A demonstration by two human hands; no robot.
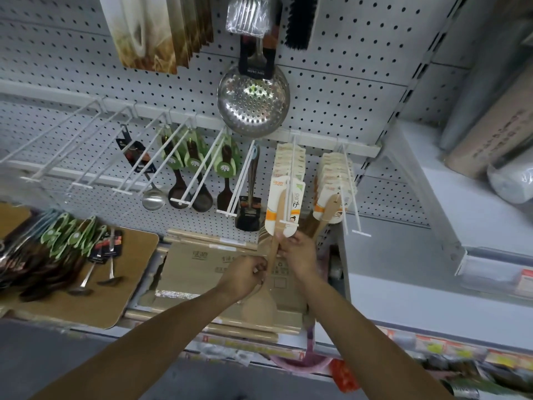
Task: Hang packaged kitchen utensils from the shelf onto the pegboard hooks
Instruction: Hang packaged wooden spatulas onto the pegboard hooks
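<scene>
A wooden spatula [272, 255] in a white and orange card sleeve [281, 203] hangs at the front end of a white pegboard hook [288, 180]. My left hand [245, 272] pinches the wooden handle low down. My right hand [297, 252] grips the bottom edge of the card sleeve, just under the hook's tip. Behind this spatula the same hook carries several more carded ones. A second full hook [350, 192] of wooden spatulas hangs to the right. The spatula's blade [259, 308] points down over a cardboard box.
Left hooks [184, 157] hold green-carded dark spoons, a steel ladle and a black turner; further left hooks are bare. A steel skimmer [253, 99] hangs above. On the shelf lie a cardboard box [202, 264] and a pile of packaged utensils [63, 249] on a board.
</scene>
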